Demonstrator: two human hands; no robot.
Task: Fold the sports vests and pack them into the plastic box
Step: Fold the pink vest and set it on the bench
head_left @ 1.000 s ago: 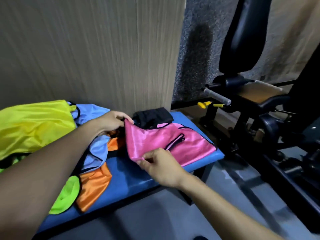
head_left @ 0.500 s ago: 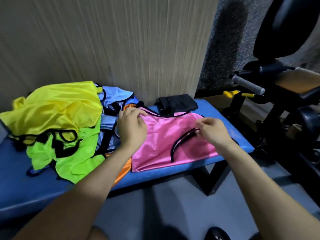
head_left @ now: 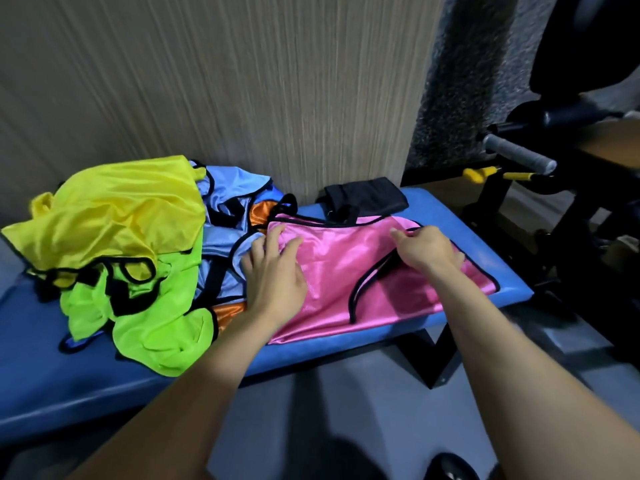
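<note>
pink vest (head_left: pixel 346 271): flat on right half of bench (head_left: pixel 485 237), long axis along the bench, black-trimmed armhole facing the front edge
left hand (head_left: pixel 273 268): fingers straight, pressing the vest's left end
right hand (head_left: pixel 427 249): fingers curled, pinching the vest's black trim near the back edge
vest pile (head_left: pixel 131 244): yellow, green, blue, orange, left of pink vest
black cloth (head_left: pixel 367 197): back edge, by the wall

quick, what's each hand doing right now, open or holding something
Left hand: open, fingers spread flat on the pink vest.
Right hand: curled fingers on the pink vest's top edge; cannot tell if it's pinching.
</note>
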